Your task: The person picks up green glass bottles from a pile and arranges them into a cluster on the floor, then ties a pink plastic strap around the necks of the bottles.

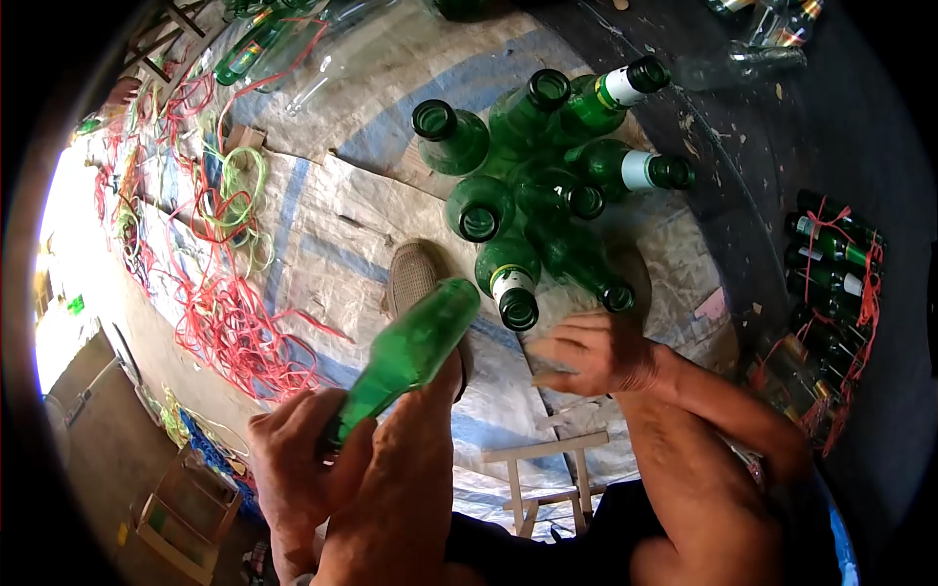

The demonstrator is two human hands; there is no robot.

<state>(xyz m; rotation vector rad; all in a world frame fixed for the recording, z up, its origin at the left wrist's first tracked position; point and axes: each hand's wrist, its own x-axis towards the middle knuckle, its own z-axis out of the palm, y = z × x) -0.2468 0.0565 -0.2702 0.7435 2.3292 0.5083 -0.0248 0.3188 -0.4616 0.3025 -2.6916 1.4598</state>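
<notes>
My left hand (313,464) grips a green glass bottle (410,342) by its neck, with the base tilted up and to the right. My right hand (596,354) holds nothing; its fingers are apart, pointing left just below the standing bottles. Several green bottles (484,207) stand upright in a tight cluster on the sheet between and beyond my feet. Some have white labels on the neck, such as the bottle (640,170) at the cluster's right side. The held bottle does not touch the cluster.
Tangled red and green strands (239,332) lie on the left. Bottles bundled with red string (831,254) lie at the far right. More loose bottles (249,49) lie at the top. A wooden frame (547,449) is between my legs, and a wooden stool (186,518) is at lower left.
</notes>
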